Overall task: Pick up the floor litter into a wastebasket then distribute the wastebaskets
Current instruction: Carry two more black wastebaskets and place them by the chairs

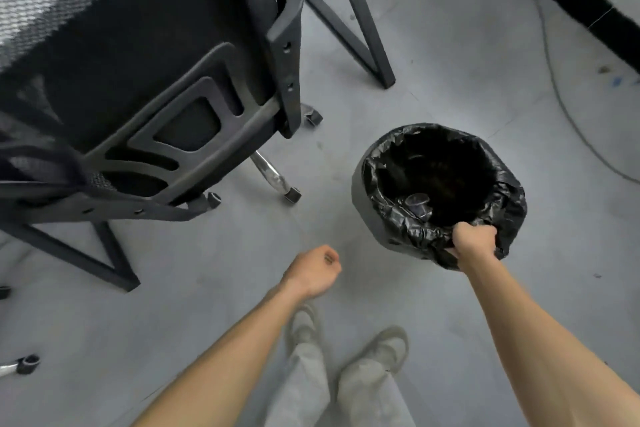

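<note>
A grey wastebasket (360,198) lined with a black plastic bag is at centre right, above the grey floor. My right hand (473,240) grips its near rim, fingers closed over the bag's edge. Inside the bag lies a crumpled clear plastic cup (419,203) among dark litter. My left hand (317,270) hangs to the left of the basket, curled into a loose fist with nothing visible in it.
A black mesh office chair (145,87) with castors fills the upper left. Black desk legs (363,21) stand behind it, another desk leg (79,253) at the left. A grey cable (568,114) runs across the floor at the right. My feet (349,343) are below.
</note>
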Demonstrator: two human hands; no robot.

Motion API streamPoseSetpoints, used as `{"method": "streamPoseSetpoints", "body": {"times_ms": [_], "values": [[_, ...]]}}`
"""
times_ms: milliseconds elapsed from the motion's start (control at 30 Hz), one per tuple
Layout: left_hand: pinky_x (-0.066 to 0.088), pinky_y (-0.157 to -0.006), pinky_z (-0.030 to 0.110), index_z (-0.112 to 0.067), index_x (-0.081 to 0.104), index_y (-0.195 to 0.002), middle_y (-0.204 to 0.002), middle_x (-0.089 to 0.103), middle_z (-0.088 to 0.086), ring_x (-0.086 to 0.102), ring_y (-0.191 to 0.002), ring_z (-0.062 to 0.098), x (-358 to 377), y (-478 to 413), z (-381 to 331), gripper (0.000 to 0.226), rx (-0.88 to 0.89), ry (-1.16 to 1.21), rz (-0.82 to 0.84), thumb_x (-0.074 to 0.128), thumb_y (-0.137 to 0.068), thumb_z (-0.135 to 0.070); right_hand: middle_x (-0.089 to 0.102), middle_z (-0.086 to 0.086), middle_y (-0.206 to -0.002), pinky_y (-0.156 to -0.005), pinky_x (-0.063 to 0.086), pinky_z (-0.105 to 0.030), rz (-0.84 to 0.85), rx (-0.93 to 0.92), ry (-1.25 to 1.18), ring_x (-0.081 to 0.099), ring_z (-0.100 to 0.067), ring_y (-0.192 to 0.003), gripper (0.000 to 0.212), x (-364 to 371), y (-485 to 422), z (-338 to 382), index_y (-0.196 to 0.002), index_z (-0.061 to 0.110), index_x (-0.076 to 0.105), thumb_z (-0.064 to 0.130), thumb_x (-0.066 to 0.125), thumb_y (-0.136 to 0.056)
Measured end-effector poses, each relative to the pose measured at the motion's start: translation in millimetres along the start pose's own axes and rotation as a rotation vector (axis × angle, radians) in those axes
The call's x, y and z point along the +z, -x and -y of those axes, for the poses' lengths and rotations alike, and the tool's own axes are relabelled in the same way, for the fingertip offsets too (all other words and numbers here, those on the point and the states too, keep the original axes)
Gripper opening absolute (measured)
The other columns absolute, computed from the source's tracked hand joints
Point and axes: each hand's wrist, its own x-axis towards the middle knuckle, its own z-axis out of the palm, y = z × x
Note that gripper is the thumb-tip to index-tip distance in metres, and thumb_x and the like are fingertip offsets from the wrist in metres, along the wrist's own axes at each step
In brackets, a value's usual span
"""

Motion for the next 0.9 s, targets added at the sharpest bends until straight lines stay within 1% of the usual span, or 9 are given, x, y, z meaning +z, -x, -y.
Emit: {"method": "streamPoseSetpoints", "body": {"times_ms": [33, 67, 167, 300, 400, 500, 600, 733, 900], "values": [[0.048, -0.099, 0.035, -0.028, 0.059, -0.115, -0.121, 0.066, 0.0, 0.06, -0.115, 0.023, 8.3, -17.9, -6.0, 0.026, 0.041, -0.055, -0.012, 0.051, -0.091, -0.033, 0.053, -0.017, -0.136, -0.06, 0.053, -0.034, -0.008, 0.001, -0.051, 0.06, -0.036, -0.111, 0.05, 7.5, -19.6, -4.0, -0.137, 0.001, 0.039, 0.007, 0.05, -0.089], [0.046, -0.101, 0.038, -0.028, 0.054, -0.126, -0.129, 0.061, 0.001, 0.056, -0.12, 0.024, 20.5, -45.0, -15.0, 0.035, 0.077, -0.155, -0.029, 0.05, -0.092, -0.033, 0.053, -0.016, -0.134, -0.058, 0.053, -0.034, -0.017, 0.003, -0.102, 0.059, -0.034, -0.108, 0.049, 18.5, -48.4, -10.5, -0.136, 0.001, 0.041, 0.006, 0.051, -0.088], [0.039, -0.106, 0.04, -0.028, 0.03, -0.148, -0.15, 0.038, 0.003, 0.038, -0.136, 0.026, 35.4, -104.0, -38.0, 0.057, 0.236, -0.409, -0.168, 0.046, -0.094, -0.028, 0.054, -0.011, -0.124, -0.076, 0.059, -0.047, -0.001, 0.003, -0.266, 0.059, -0.031, -0.103, 0.045, 45.3, -101.7, -28.5, -0.129, 0.003, 0.043, 0.004, 0.056, -0.086], [0.023, -0.117, 0.043, -0.03, 0.002, -0.156, -0.165, -0.001, 0.005, 0.016, -0.147, 0.028, 49.1, -153.3, -67.5, 0.082, 0.442, -0.675, -0.312, 0.05, -0.091, -0.022, 0.058, -0.015, -0.121, -0.077, 0.061, -0.048, 0.042, -0.029, -0.403, 0.064, -0.032, -0.104, 0.031, 56.0, -126.3, -44.1, -0.114, 0.007, 0.044, 0.002, 0.061, -0.089], [0.012, -0.121, 0.051, -0.036, -0.006, -0.156, -0.164, -0.015, -0.002, 0.001, -0.152, 0.024, 63.1, -178.0, -81.3, 0.09, 0.537, -0.869, -0.243, 0.054, -0.09, -0.02, 0.062, -0.012, -0.116, -0.08, 0.06, -0.048, 0.148, -0.028, -0.485, 0.067, -0.03, -0.099, 0.024, 50.9, -127.2, -50.1, -0.11, 0.008, 0.049, 0.006, 0.064, -0.091], [0.009, -0.121, 0.051, -0.036, 0.0, -0.156, -0.165, -0.011, -0.001, 0.0, -0.152, 0.022, 69.0, -176.6, -88.2, 0.084, 0.47, -0.949, -0.116, 0.053, -0.093, -0.023, 0.064, -0.005, -0.111, -0.089, 0.059, -0.042, 0.242, 0.007, -0.332, 0.07, -0.028, -0.096, 0.045, 29.4, -112.7, -52.7, -0.123, 0.009, 0.048, 0.027, 0.071, -0.09], [0.015, -0.121, 0.046, -0.032, 0.005, -0.157, -0.165, 0.006, 0.003, 0.009, -0.151, 0.023, 54.9, -135.8, -92.3, 0.077, 0.404, -0.845, -0.07, 0.048, -0.094, -0.024, 0.058, -0.006, -0.098, -0.084, 0.054, -0.041, 0.198, -0.059, -0.091, 0.059, -0.024, -0.088, 0.048, -3.2, -74.5, -47.7, -0.13, 0.007, 0.05, 0.027, 0.068, -0.091], [0.029, -0.115, 0.043, -0.026, 0.019, -0.154, -0.156, 0.032, 0.006, 0.029, -0.144, 0.027, 9.7, -43.4, -100.5, 0.069, 0.394, -0.809, -0.068, 0.046, -0.091, -0.023, 0.061, 0.002, -0.087, -0.078, 0.049, -0.034, 0.329, -0.229, 0.253, 0.055, -0.015, -0.076, 0.032, -50.7, 15.3, -10.7, -0.121, 0.012, 0.063, 0.028, 0.061, -0.093], [0.039, -0.105, 0.043, -0.023, 0.033, -0.149, -0.143, 0.048, 0.008, 0.044, -0.13, 0.033, -67.0, 106.0, -125.2, 0.058, 0.337, -0.723, -0.104, 0.042, -0.092, -0.024, 0.07, 0.008, -0.117, -0.084, 0.046, -0.026, 0.412, -0.591, 0.673, 0.063, -0.018, -0.109, 0.029, -124.3, 182.6, 80.3, -0.12, 0.03, 0.066, 0.033, 0.052, -0.095]]}}
